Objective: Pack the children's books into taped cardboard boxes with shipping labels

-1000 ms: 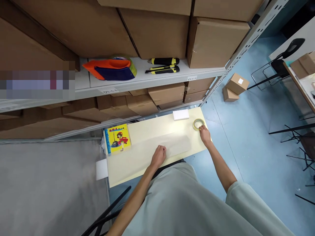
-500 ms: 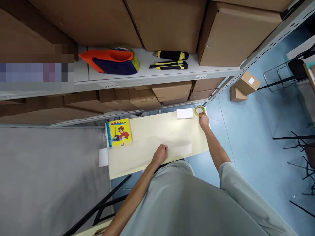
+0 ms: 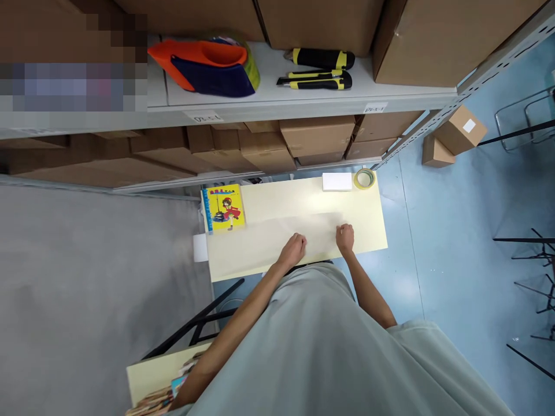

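My left hand (image 3: 293, 249) is closed near the front edge of the cream table. To its right, my right hand (image 3: 345, 238) is also closed, low over the table. What either holds, if anything, is hidden. A pale, see-through sheet (image 3: 277, 234) seems to stretch across the table close to both hands; its edges are faint. At the back right corner lies a roll of tape (image 3: 365, 178), apart from my hands, beside a white box-like block (image 3: 337, 181). A yellow picture book (image 3: 224, 208) lies at the table's left end.
Above and behind the table (image 3: 368, 219) runs a grey shelf (image 3: 303, 101) with cardboard boxes (image 3: 316, 138), utility knives (image 3: 321, 81) and an orange and blue object (image 3: 208, 66). Two small boxes (image 3: 459, 128) stand on the floor at right. Black legs (image 3: 195, 320) stand at left.
My right hand has let go of the tape roll and come back toward my body, near my left hand. The view has shifted, so the shelf sits higher in the picture.
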`<state>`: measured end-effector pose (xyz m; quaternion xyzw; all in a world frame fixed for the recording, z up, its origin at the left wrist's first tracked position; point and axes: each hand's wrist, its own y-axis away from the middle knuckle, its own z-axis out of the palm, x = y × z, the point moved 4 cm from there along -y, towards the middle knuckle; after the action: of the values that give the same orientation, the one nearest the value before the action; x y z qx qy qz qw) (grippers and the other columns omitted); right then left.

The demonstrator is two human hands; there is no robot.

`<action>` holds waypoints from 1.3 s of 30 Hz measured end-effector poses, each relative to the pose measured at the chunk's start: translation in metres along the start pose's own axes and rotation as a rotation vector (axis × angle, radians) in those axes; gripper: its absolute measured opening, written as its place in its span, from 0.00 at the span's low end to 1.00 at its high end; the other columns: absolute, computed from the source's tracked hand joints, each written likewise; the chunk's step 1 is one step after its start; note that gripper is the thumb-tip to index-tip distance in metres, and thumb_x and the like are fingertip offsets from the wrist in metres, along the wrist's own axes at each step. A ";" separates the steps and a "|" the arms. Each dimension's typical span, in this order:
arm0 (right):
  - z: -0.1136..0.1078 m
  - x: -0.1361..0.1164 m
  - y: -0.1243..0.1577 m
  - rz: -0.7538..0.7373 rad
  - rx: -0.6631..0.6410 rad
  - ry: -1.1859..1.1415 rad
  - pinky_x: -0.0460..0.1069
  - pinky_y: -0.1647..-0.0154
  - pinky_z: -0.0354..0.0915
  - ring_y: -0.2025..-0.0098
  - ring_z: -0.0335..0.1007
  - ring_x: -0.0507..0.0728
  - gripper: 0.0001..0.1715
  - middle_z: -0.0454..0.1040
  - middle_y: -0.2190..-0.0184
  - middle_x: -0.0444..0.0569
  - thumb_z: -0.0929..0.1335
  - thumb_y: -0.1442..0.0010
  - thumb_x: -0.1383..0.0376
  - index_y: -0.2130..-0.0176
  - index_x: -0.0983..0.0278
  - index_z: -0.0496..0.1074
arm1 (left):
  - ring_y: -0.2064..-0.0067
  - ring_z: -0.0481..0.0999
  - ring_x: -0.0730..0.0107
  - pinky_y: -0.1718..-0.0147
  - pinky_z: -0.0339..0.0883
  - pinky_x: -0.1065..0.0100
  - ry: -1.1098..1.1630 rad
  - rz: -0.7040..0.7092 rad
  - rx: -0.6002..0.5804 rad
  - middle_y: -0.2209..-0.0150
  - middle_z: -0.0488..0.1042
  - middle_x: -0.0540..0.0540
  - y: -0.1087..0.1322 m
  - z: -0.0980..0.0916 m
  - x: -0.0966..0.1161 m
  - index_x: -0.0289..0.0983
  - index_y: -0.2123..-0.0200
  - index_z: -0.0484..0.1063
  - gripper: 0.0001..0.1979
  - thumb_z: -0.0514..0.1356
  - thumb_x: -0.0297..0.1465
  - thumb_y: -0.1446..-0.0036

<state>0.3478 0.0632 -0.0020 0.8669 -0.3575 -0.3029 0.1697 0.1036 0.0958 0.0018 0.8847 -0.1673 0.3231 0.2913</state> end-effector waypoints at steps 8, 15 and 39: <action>-0.072 -0.017 0.037 -0.276 0.151 -0.252 0.49 0.66 0.59 0.72 0.68 0.57 0.23 0.77 0.64 0.48 0.54 0.21 0.46 0.52 0.58 0.65 | 0.55 0.73 0.58 0.52 0.71 0.55 0.045 0.089 0.057 0.57 0.71 0.43 0.029 -0.022 0.044 0.42 0.59 0.65 0.08 0.49 0.32 0.26; -0.167 0.010 0.040 -0.352 0.389 -0.169 0.48 0.67 0.56 0.74 0.66 0.54 0.23 0.78 0.63 0.49 0.58 0.22 0.45 0.51 0.60 0.67 | 0.55 0.72 0.59 0.58 0.70 0.59 0.035 0.190 0.147 0.55 0.71 0.42 0.031 -0.014 0.127 0.41 0.58 0.66 0.08 0.49 0.31 0.24; -0.001 0.034 0.010 -0.363 0.003 0.389 0.67 0.32 0.66 0.25 0.56 0.74 0.44 0.55 0.25 0.68 0.74 0.33 0.53 0.26 0.63 0.62 | 0.21 0.54 0.32 0.31 0.64 0.37 -0.209 -0.173 0.024 0.21 0.53 0.29 0.063 0.007 -0.074 0.38 0.27 0.66 0.32 0.61 0.36 0.33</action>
<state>0.3623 0.0325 -0.0100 0.9590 -0.1571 -0.1559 0.1769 0.0217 0.0505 -0.0267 0.9282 -0.1159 0.2049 0.2883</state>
